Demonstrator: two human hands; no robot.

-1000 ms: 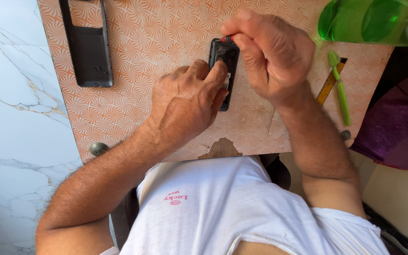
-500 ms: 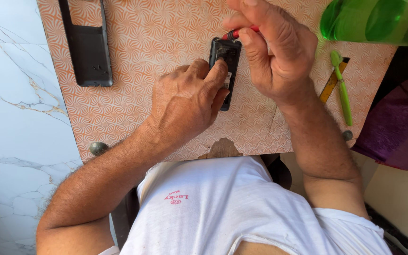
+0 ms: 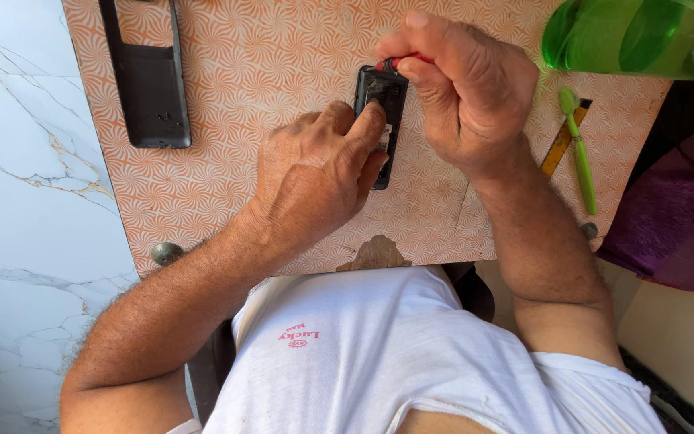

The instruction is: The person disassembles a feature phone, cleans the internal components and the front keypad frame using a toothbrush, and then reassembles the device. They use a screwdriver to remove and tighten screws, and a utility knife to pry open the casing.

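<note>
Since a second ago the right hand [image 3: 463, 92] has lifted slightly off the small dark phone body [image 3: 381, 120], baring a red-handled tool [image 3: 399, 61] pinched in its closed fingers at the phone's top edge; the work there looks ongoing. The left hand [image 3: 315, 177] keeps its curled fingers pressed on the phone, pinning it to the orange-patterned surface [image 3: 267, 64]. A detached black back cover [image 3: 148, 76] lies well to the left; a green brush [image 3: 578, 149] lies to the right.

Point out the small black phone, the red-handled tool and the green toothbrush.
small black phone [image 3: 382, 95]: head view, its opened back near the top end.
red-handled tool [image 3: 411, 59]: head view, red handle showing by the right hand's fingers.
green toothbrush [image 3: 581, 165]: head view, middle of the handle.
</note>
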